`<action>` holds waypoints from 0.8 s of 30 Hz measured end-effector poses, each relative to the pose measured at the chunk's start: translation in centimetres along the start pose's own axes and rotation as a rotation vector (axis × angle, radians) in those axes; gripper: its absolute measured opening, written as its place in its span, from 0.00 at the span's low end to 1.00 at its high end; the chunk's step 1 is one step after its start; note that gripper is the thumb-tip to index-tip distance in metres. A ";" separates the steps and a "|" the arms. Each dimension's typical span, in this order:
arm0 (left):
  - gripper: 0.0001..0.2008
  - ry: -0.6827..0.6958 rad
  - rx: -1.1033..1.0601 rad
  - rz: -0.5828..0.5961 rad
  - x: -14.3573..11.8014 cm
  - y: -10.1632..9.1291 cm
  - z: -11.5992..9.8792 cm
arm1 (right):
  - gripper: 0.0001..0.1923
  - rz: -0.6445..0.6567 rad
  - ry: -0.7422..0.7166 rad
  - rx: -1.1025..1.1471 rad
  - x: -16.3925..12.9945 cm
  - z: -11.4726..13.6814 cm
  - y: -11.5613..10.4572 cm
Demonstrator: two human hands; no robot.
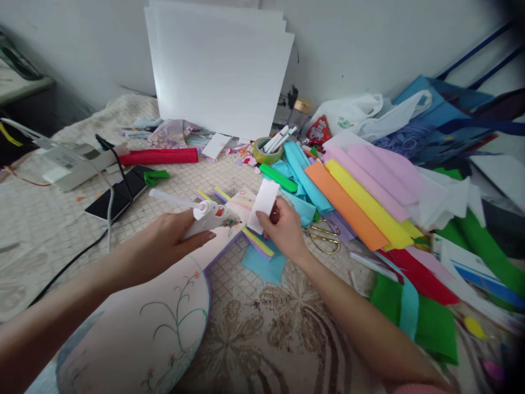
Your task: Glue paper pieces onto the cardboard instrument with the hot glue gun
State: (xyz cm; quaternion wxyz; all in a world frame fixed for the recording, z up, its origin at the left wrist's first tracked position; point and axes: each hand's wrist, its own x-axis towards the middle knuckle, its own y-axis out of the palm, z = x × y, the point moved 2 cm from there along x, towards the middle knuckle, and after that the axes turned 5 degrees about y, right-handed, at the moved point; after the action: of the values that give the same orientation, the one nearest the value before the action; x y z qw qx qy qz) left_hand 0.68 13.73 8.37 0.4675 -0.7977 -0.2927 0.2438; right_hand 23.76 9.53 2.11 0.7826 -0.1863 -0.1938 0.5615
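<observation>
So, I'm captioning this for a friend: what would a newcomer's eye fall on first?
Probably the large white boards standing at the back, by the wall. Next, the centre: the left hand holds a white glue gun, the right hand a white strip. To their right, orange and yellow sheets stand out.

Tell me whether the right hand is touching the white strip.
Touching. The head view shows it plainly: the right hand pinches the white strip near its right edge, thumb pressed on its face.

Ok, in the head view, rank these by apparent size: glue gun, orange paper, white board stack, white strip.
1. White board stack
2. Orange paper
3. Glue gun and white strip: both partly covered, too close to rank
</observation>
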 end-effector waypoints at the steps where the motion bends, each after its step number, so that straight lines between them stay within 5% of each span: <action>1: 0.19 0.010 -0.001 -0.003 -0.1 0.0 0.1 | 0.07 -0.004 0.000 0.001 0.0 0.0 0.0; 13: 0.19 0.009 0.031 0.005 -0.5 0.2 0.0 | 0.07 0.015 -0.027 -0.023 -0.1 -0.1 0.5; 24: 0.22 -0.152 -0.200 0.113 -2.7 0.2 0.3 | 0.07 0.025 -0.011 -0.012 0.0 -0.5 0.3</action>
State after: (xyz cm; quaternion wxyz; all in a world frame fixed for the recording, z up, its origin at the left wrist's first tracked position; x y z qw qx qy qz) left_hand -1.35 11.95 8.33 0.3478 -0.8347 -0.3048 0.2990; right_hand 23.80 9.55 1.51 0.7731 -0.1904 -0.1995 0.5712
